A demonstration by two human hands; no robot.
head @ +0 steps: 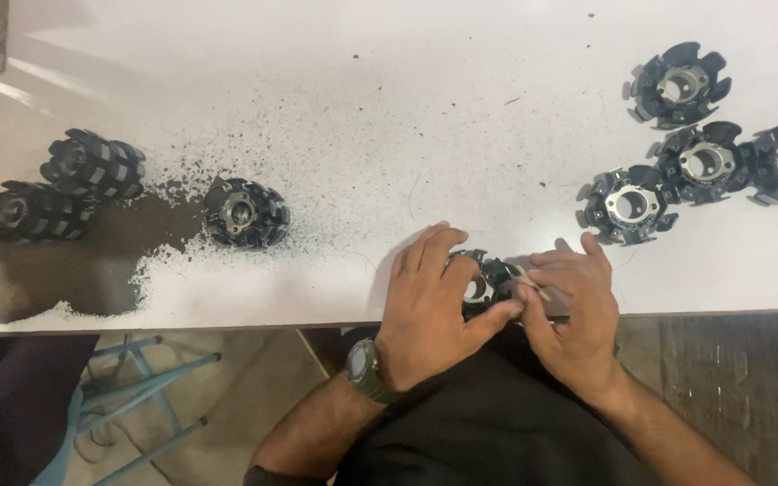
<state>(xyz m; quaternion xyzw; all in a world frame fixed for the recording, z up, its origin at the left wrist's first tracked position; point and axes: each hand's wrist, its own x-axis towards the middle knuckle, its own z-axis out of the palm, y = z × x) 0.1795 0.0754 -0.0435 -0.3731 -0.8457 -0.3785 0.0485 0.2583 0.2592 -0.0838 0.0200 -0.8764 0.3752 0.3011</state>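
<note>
Part: black toothed rotor core [488, 281], with a metal hub ring at its centre, is set at the near edge of the white bench [407, 99], between both hands.
Left hand [429, 301]: curled over the left side of the part, fingers draped across its top, thumb pressed toward the hub; the part is gripped.
Right hand [574, 310]: closed about a small pale strip [533, 286], whose tip is held against the right flank of the part.
Handling: judged stiff and fairly heavy, metal with hard teeth; not fragile. Best held by the outer teeth or through the hub bore.
Surroundings: dark filings [164, 234] are spread over the left of the bench around three similar parts [245, 212]; a cluster of flatter toothed parts [704, 162] lies at the far right, well apart.
</note>
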